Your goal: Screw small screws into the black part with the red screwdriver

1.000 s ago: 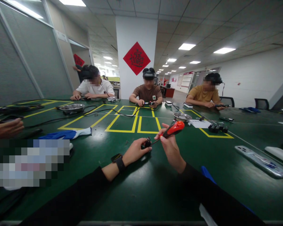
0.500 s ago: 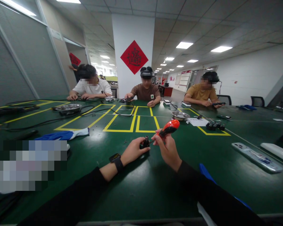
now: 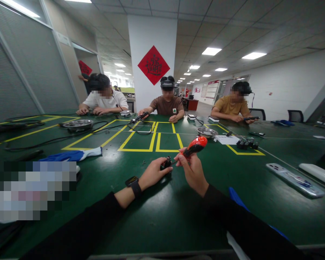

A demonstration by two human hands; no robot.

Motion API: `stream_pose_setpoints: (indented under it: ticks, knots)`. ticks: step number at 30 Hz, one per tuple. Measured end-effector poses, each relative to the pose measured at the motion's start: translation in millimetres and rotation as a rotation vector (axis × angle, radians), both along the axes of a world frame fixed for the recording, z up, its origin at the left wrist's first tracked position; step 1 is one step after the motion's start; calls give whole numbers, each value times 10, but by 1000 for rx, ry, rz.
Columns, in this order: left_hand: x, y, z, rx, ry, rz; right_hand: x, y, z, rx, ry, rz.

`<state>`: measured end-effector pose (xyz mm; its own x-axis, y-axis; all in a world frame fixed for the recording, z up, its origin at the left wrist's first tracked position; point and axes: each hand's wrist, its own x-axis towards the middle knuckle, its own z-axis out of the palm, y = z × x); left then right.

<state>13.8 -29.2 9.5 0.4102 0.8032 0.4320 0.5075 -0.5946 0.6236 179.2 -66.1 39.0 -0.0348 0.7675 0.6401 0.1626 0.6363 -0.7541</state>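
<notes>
Left hand (image 3: 154, 174) pinches the black part (image 3: 167, 163), light and stiff, I'd guess, best held by its sides; right hand (image 3: 193, 169) grips the screwdriver (image 3: 196, 145).

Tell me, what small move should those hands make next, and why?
Perhaps a gentle twist of the red-and-black screwdriver by the right hand, with the left hand steadying the small black part. The left hand grips that part, and the screwdriver's shaft points at its side; whether they touch is too small to tell, so go lightly.
</notes>
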Motion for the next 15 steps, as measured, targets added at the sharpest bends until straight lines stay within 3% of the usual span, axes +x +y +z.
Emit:
stream_pose_setpoints:
  ticks: [5, 10, 15]
  knots:
    - [-7, 19, -35, -47, -68, -44, -12, 3, 15, 33, 159, -26]
    - [-26, 73, -93, -134, -169, 36, 38, 108, -4, 62, 445, -153]
    - [-69, 132, -85, -291, -234, -117, 112, 250, -84, 28, 492, -224]
